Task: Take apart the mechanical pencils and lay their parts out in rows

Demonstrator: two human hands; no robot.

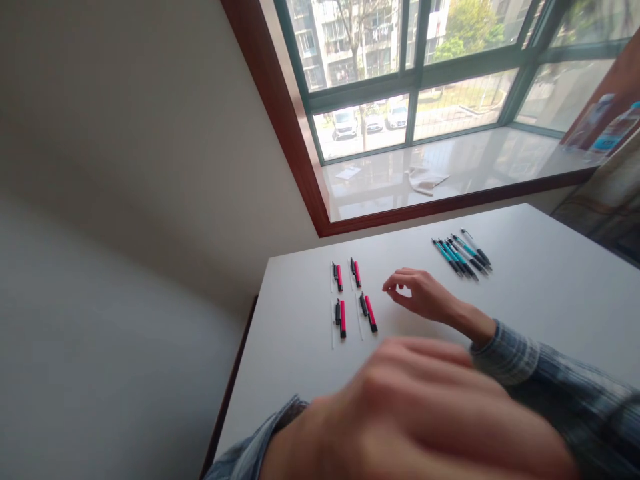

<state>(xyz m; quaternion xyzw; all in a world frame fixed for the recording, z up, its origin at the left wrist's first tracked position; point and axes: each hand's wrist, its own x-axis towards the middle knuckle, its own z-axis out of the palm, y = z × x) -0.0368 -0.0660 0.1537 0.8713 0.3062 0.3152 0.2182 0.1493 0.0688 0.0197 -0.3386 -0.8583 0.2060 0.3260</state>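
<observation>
4 red-black pens [343,319] | in parts | flat, 2 rows of 2

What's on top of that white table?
On the white table: four sets of red and black pen parts, and a cluster of teal or white pens. The left hand and right hand cover parts of it; what lies behind them is hidden.

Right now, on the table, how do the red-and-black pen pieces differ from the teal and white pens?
The red-and-black pen pieces lie apart, with thin white sticks beside them; the teal and white pens look assembled.
The pieces form four spaced sets, two by two; the pens lie close together in a slanting row.
Both rest on the white table and have black parts.
</observation>
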